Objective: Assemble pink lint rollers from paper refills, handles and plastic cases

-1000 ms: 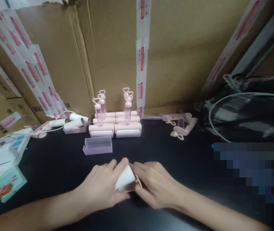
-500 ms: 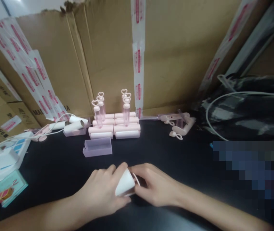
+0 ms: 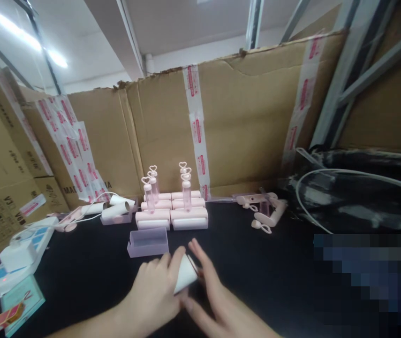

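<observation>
Roll (image 3: pixel 186 274), white, sits near six o'clock in the head view, between left hand (image 3: pixel 156 286) and right hand (image 3: pixel 223 303); the left, at its eight o'clock, grasps it; the right, at its four o'clock, holds thumb and fingers spread, contact unclear; lilac tray (image 3: pixel 148 251) lies at its ten o'clock on the black counter (image 3: pixel 256 272); pink rollers (image 3: pixel 153 214) stand toward twelve.

White roll (image 3: pixel 185 276) — held at a slant beside the lavender case (image 3: pixel 151 249).
Smooth, plain and rounded, with a thin brownish edge along its right end; it sits on the case's near side, towards the right — its left part hidden.
</observation>
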Available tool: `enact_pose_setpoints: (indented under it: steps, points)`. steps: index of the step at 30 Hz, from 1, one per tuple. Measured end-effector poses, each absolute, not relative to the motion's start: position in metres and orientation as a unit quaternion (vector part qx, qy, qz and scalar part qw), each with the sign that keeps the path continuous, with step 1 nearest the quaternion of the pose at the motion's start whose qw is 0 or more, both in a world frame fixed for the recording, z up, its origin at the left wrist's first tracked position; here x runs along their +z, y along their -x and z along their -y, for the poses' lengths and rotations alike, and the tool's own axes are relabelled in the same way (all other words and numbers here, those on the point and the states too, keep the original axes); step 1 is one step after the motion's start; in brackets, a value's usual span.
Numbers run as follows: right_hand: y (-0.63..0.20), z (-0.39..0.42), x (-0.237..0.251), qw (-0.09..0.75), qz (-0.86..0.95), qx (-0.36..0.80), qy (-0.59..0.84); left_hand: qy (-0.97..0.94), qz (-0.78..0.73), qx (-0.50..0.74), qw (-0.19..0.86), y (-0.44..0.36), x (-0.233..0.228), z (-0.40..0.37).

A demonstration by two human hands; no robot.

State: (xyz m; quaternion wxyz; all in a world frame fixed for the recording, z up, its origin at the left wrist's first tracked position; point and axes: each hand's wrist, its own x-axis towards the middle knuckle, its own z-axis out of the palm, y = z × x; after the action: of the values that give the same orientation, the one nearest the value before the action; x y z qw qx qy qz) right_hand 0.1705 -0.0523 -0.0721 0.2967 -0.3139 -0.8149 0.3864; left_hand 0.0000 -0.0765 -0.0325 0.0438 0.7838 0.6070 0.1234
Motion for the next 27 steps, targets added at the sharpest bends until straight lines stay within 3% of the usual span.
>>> enact_pose_setpoints:
  steps: [2,6,10,13,16,20,23,27]
  points:
    - [-0.169,0.042,-0.071,0.333,0.754,0.476,0.306,-0.766,-0.572,0.252,0.147,0.005,-0.03,0.073]
    - [-0.163,0.032,-0.071,0.341,0.665,0.646,0.155,-0.659,-0.512,0.469,0.288,0.004,-0.043,0.072]
    - [-0.16,0.043,-0.073,0.35,0.684,0.621,0.154,-0.595,-0.468,0.567,0.325,-0.004,-0.056,0.075]
    - [-0.163,0.044,-0.069,0.372,0.712,0.567,0.185,-0.678,-0.436,0.513,0.296,0.01,-0.047,0.071]
    - [-0.169,0.033,-0.061,0.418,0.725,0.496,0.233,-0.789,-0.456,0.38,0.16,0.048,-0.032,0.063]
    - [-0.179,0.013,-0.05,0.509,0.713,0.4,0.271,-0.786,-0.567,0.248,-0.008,0.105,-0.035,0.052]
    - [-0.185,0.005,-0.045,0.545,0.697,0.357,0.302,-0.78,-0.595,0.192,0.004,0.123,-0.047,0.052]
    - [-0.192,0.002,-0.038,0.54,0.732,0.286,0.3,-0.792,-0.556,0.215,0.129,0.108,-0.054,0.063]
